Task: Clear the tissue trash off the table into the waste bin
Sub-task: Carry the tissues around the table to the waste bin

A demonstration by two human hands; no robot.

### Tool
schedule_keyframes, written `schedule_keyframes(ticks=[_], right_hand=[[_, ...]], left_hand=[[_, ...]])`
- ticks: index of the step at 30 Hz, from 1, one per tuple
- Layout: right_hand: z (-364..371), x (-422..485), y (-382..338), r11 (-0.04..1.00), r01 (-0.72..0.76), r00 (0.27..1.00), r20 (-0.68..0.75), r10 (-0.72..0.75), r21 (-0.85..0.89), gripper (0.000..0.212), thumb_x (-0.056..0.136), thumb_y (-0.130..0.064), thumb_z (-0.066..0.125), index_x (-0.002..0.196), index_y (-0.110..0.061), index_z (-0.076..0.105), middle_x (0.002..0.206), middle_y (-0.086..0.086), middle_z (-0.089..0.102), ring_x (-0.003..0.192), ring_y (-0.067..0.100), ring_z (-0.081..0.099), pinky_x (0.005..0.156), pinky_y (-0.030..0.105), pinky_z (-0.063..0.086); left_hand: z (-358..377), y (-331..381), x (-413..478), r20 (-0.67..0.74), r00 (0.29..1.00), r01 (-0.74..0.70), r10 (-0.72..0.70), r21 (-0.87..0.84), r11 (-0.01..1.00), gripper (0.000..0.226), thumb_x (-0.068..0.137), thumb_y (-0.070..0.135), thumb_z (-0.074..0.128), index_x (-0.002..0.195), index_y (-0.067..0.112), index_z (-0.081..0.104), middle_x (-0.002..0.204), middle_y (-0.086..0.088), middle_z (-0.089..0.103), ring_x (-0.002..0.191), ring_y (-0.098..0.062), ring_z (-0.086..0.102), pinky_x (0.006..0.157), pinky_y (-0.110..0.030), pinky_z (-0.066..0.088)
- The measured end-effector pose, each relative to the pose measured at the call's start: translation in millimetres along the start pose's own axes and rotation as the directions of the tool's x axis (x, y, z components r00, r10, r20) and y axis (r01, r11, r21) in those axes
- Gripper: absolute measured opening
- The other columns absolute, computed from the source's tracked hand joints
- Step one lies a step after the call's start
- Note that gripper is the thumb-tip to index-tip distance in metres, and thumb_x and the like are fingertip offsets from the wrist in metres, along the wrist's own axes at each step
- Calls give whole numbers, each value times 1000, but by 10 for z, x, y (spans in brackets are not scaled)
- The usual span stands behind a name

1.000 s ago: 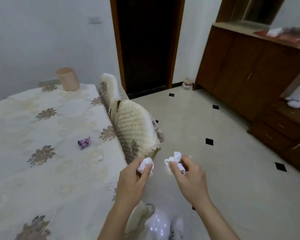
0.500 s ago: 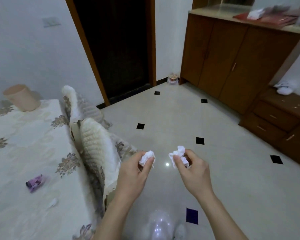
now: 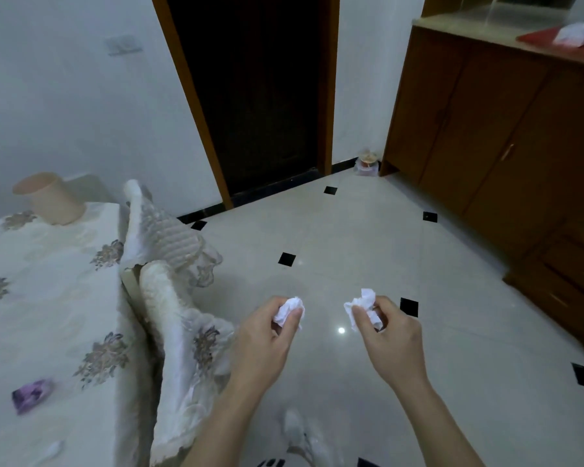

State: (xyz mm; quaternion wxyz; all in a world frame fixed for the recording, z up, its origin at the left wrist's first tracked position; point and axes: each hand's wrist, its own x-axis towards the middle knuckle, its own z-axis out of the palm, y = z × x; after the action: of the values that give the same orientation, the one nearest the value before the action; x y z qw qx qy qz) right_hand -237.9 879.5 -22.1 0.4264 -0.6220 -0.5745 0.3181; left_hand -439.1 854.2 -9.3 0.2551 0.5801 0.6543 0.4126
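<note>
We see both hands held out over the tiled floor point(image 3: 351, 237), to the right of the table point(image 3: 48, 298) and well apart from each other. The left hand point(image 3: 267, 345) has its fingers curled, pinching a crumpled white tissue point(image 3: 289, 310) between thumb and fingertips. The right hand point(image 3: 390, 342) does the same with a second tissue wad point(image 3: 363, 305), which sticks up a little above the knuckles. Both wads are in the air, off the table. On the flowered tablecloth we find a purple wrapper point(image 3: 31, 396) near the close edge and a small white scrap point(image 3: 53, 449) nearer still (too blurred to say whether it is tissue). At the far corner of the table stands a peach-coloured container point(image 3: 49, 198). Two chairs in quilted cream covers, the far chair point(image 3: 169, 234) and the near chair point(image 3: 172, 332), are pushed against the table's right side, between it and our left hand. Beyond them is a dark doorway point(image 3: 257, 96), and a brown wooden cabinet point(image 3: 503, 129) runs along the right wall, with a small jar point(image 3: 368, 161) on the floor at its corner.
</note>
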Motion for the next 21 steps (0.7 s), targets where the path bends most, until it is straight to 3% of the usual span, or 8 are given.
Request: schedule_keyframes(ticks=[4, 13, 18, 21], right_hand=[[117, 403, 90, 999, -29, 999, 43, 28, 18, 13, 91, -34, 66, 78, -32, 65, 65, -7, 59, 60, 10, 54, 54, 16, 38], [730, 1791, -24, 1000, -13, 993, 117, 11, 20, 20, 92, -33, 66, 73, -30, 63, 55, -15, 54, 52, 5, 49, 51, 13, 37], [1320, 2809, -270, 998, 56, 983, 173, -55, -6, 16, 89, -39, 66, 82, -24, 67, 61, 2, 58, 56, 17, 52, 54, 31, 43], [1623, 3286, -383, 998, 68, 980, 189, -69, 11, 15, 89, -39, 66, 81, -26, 67, 59, 2, 55, 54, 14, 49, 54, 31, 42]], left_hand=[[174, -53, 364, 16, 999, 41, -41, -49, 998, 19, 96, 34, 60, 80, 25, 63, 69, 8, 65, 59, -9, 54, 58, -22, 42], [294, -343, 1705, -30, 993, 115, -118, -107, 988, 15, 95, 33, 61, 82, 28, 65, 69, 9, 67, 60, -15, 59, 60, -25, 45], [190, -495, 2705, -72, 990, 117, -123, -87, 989, 13, 95, 31, 62, 82, 30, 64, 68, 12, 66, 58, -13, 57, 56, -19, 42], [112, -571, 3216, -88, 990, 104, -108, -56, 993, 13, 95, 33, 61, 82, 30, 63, 68, 10, 65, 58, -13, 57, 56, -24, 43]])
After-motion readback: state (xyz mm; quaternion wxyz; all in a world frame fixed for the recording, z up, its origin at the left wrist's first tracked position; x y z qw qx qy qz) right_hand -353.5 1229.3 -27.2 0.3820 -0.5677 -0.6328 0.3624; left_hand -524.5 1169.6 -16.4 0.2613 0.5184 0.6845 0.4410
